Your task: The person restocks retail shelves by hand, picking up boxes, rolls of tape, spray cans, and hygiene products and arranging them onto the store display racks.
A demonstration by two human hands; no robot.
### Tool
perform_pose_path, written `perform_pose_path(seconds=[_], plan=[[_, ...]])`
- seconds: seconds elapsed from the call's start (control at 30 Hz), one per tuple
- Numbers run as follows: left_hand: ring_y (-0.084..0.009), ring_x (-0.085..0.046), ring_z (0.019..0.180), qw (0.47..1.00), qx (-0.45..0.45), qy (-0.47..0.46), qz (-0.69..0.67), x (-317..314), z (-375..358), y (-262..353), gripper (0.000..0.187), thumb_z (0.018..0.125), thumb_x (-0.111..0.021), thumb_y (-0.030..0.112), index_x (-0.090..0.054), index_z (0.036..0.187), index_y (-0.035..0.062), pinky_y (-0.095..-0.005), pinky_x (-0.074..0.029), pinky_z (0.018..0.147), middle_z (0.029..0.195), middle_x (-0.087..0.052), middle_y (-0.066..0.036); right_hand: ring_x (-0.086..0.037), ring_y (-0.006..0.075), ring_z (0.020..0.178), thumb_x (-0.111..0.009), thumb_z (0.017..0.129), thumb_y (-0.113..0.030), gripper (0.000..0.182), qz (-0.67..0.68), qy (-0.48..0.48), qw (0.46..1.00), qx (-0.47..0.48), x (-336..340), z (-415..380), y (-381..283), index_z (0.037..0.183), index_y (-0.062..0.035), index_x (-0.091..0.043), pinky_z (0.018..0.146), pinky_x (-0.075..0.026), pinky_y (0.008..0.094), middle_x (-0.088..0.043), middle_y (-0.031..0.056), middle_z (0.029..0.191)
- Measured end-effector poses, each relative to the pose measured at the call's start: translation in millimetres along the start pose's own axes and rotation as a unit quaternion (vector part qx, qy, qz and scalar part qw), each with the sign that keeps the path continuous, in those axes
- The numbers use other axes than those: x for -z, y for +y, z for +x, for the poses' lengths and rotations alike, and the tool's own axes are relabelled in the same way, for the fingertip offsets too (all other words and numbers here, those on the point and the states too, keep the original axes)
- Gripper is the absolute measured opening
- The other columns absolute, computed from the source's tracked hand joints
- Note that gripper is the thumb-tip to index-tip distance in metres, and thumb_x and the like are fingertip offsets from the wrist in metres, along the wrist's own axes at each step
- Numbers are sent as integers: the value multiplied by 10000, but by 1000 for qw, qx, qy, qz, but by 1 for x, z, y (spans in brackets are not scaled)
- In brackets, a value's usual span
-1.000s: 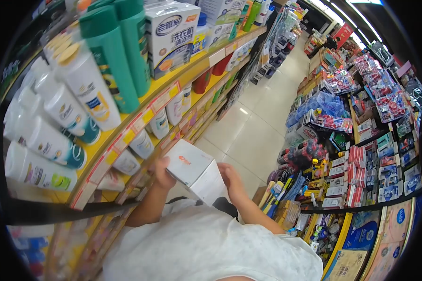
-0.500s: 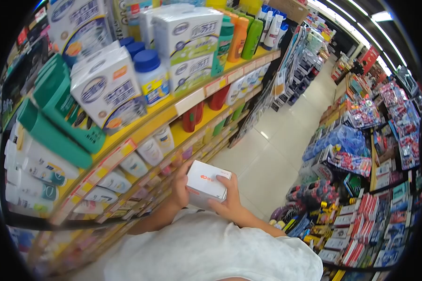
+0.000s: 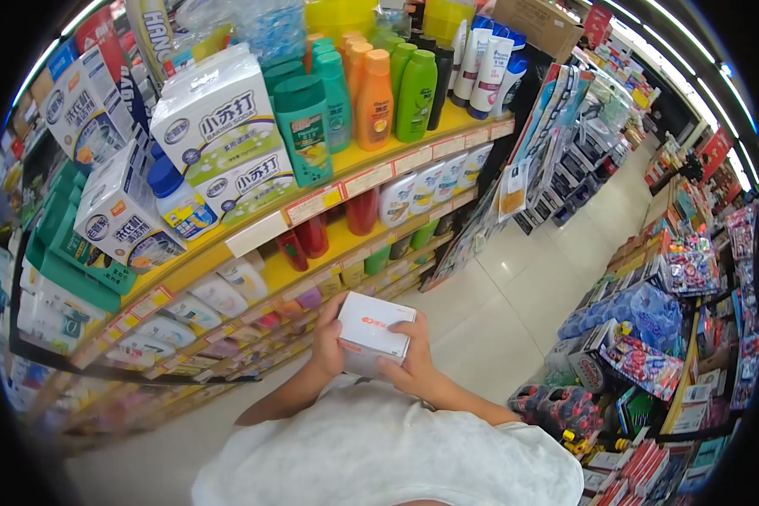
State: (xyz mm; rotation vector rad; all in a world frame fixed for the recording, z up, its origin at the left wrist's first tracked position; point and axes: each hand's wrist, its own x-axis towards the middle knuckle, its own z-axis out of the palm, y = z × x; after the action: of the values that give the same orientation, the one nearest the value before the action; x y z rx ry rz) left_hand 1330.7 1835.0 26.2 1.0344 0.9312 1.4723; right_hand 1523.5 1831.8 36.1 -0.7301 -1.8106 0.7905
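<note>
A small white box (image 3: 374, 314) with orange print on its top is held in front of my chest. My left hand (image 3: 329, 344) grips its left side, fingers partly hidden behind it. On the right side, my right hand (image 3: 412, 352) is closed around the box, with one finger resting on the top face near the corner. What the box contains cannot be seen. Beyond my hands, to the left, runs a yellow shelf (image 3: 288, 271) of bottles and boxes.
Stacked baking soda boxes (image 3: 215, 118), an orange bottle (image 3: 374, 99) and green bottles (image 3: 417, 94) stand on the top shelf. A tiled aisle (image 3: 481, 291) leads away ahead. Packaged goods, including a blue plastic-wrapped pack (image 3: 628, 310), line the right side.
My view has turned, so the shelf goods appear further left and more of its right end shows. Both hands still hold the white box in nearly the same pose.
</note>
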Motion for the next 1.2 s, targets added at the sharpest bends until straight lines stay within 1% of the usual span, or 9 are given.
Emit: perform_pose_path(seconds=[0.07, 0.17, 0.37, 0.67, 0.73, 0.77, 0.83, 1.03, 1.2], plan=[[-237, -557, 1186, 999, 2, 34, -5, -10, 3, -1, 614, 863, -406, 287, -493, 1357, -67, -359, -414, 1047, 1263, -595, -164, -471, 416, 1175, -770, 800, -185, 590, 21, -19, 1000, 7, 12, 8, 6, 1277, -68, -442, 1028, -379, 493, -424, 255, 1260], [-240, -554, 1195, 998, -32, 47, 27, -18, 8, 0, 589, 876, -400, 267, -497, 1353, -66, -357, -415, 1045, 1272, -591, -165, -471, 416, 1182, -766, 805, -171, 604, 48, -40, 998, 23, 25, 23, 11, 1294, -69, -426, 1033, -382, 492, -417, 257, 1270], [-239, -565, 1179, 990, -67, 103, 68, -33, 18, 13, 579, 898, -399, 283, -504, 1344, -71, -348, -421, 1035, 1270, -597, -166, -469, 413, 1184, -770, 800, -163, 619, 73, -64, 995, 36, 39, 48, 16, 1300, -69, -418, 1029, -389, 493, -410, 261, 1270], [-235, -573, 1170, 978, -92, 179, 60, -27, 15, 17, 596, 892, -406, 302, -504, 1344, -73, -346, -422, 1031, 1248, -608, -161, -456, 401, 1162, -763, 814, -185, 613, 110, -131, 983, 60, 25, 70, 35, 1295, -60, -404, 1033, -364, 501, -397, 254, 1253], [-236, -583, 1157, 967, -101, 211, 97, -15, 12, 8, 598, 886, -418, 314, -510, 1337, -68, -349, -435, 1020, 1239, -612, -160, -450, 404, 1166, -763, 823, -195, 612, 129, -145, 979, 69, 19, 75, 38, 1296, -61, -400, 1033, -364, 502, -392, 254, 1256], [-236, -588, 1150, 963, -104, 220, 115, -11, 10, 6, 599, 883, -423, 320, -512, 1333, -65, -350, -441, 1015, 1234, -614, -160, -449, 411, 1171, -764, 827, -203, 613, 128, -166, 976, 66, 16, 77, 38, 1297, -60, -397, 1033, -365, 504, -392, 260, 1261], [-242, -598, 1137, 960, -103, 249, 82, -6, 4, 8, 605, 876, -433, 337, -513, 1327, -59, -357, -456, 1001, 1231, -614, -159, -446, 426, 1181, -766, 835, -219, 617, 107, -184, 976, 51, 13, 76, 39, 1301, -59, -393, 1033, -367, 508, -390, 272, 1273], [-259, -612, 1122, 958, -107, 267, 12, -3, -3, 23, 630, 886, -437, 409, -508, 1312, -49, -377, -478, 982, 1222, -614, -162, -438, 491, 1193, -748, 868, -250, 598, 126, -204, 967, 90, 6, 97, 17, 1307, -69, -383, 1034, -373, 528, -379, 324, 1314], [-271, -602, 1141, 945, -105, 308, 18, 3, -12, 26, 663, 911, -424, 470, -492, 1326, -42, -388, -470, 994, 1215, -612, -169, -450, 501, 1173, -737, 882, -258, 593, 138, -219, 961, 96, -7, 103, 18, 1319, -74, -380, 1017, -388, 513, -380, 323, 1291]])
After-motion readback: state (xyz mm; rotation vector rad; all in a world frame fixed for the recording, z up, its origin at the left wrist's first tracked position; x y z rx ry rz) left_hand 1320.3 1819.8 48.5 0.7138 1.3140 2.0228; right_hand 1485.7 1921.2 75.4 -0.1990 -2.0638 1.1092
